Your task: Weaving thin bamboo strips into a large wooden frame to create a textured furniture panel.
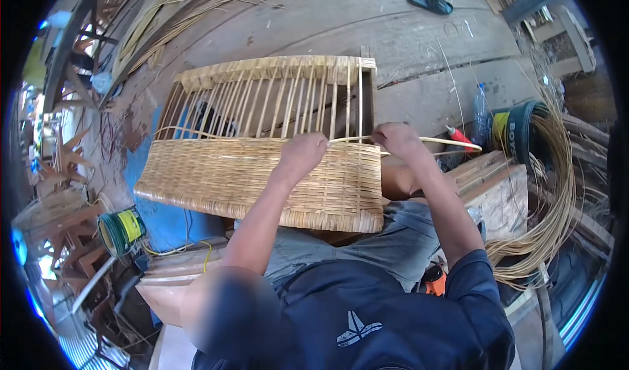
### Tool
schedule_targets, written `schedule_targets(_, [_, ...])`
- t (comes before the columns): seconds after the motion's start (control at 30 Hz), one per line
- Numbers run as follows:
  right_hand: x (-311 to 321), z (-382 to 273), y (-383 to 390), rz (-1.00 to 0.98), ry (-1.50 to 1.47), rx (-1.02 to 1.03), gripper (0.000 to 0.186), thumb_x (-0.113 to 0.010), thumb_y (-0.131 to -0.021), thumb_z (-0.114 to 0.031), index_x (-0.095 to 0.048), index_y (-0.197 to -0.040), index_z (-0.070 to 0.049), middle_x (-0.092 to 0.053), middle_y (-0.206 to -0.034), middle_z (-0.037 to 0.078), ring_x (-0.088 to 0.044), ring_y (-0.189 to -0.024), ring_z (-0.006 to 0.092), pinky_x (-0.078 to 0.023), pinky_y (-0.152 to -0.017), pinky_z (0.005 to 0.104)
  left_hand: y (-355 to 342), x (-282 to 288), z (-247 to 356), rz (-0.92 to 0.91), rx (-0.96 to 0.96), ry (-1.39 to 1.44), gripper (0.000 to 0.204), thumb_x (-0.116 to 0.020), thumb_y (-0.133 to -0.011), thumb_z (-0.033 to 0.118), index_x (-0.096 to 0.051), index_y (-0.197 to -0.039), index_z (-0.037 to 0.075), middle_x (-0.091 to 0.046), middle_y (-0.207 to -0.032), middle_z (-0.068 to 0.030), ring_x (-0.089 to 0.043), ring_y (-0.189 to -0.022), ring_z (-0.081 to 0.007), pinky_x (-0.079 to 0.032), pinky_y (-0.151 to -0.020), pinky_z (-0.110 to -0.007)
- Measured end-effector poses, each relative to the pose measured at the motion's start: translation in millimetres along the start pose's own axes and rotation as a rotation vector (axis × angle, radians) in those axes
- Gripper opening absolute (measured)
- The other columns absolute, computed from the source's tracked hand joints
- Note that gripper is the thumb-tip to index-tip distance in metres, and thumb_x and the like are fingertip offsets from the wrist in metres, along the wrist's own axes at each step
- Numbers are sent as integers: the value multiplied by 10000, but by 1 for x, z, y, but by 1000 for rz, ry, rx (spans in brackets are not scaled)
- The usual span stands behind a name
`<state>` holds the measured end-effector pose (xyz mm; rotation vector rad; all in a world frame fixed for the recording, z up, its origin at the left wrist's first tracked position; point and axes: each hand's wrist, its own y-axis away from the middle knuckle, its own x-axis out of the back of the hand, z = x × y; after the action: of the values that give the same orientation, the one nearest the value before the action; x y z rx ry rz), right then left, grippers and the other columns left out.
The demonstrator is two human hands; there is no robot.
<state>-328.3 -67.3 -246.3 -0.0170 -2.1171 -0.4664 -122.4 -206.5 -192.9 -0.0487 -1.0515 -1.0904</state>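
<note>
A rattan panel (262, 173) on a wooden frame lies across my lap. Its near part is tightly woven, while at the far part bare upright canes (288, 101) stand apart with gaps between them. A long pale rattan strand (445, 140) runs along the edge of the weave and out past the panel's right side. My left hand (304, 152) is closed on the strand at the weave's edge, its fingertips pinching. By the right frame post, my right hand (397, 139) is closed round the same strand, with the loose end trailing to the right.
A coil of rattan strands (563, 199) hangs from a dark green tub (514, 134) on the right, near a plastic bottle (481, 111) and a red-and-white tool (462, 137). A green can (121, 231) stands left. A sandal (430, 3) and rattan bundles (164, 29) lie beyond.
</note>
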Motion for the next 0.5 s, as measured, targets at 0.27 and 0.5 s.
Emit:
schedule_targets(0.27, [-39,59,-20,202,-93,-391,261,-585,-835,-285,-647,-873,-34,-623,-776,206,-616,-724,375,-482,-625,441,-92,-60,4,149,-14,-147,288,-510,-881,272,-591,-1117,128,-565,-1157,-159,-536,-1052,-340,-420,-931,-421])
schedule_targets(0.5, [-79,59,-30,118,-377,-301,243,-572,-836,-290,-636,-837,-55,-631,-872,188,-602,-820,372,-479,-699,439,-111,-111,1,94,10,-213,328,-462,-914,341,-605,-1077,95,-291,-1416,-140,-233,-1314,-423,-231,-1047,-590])
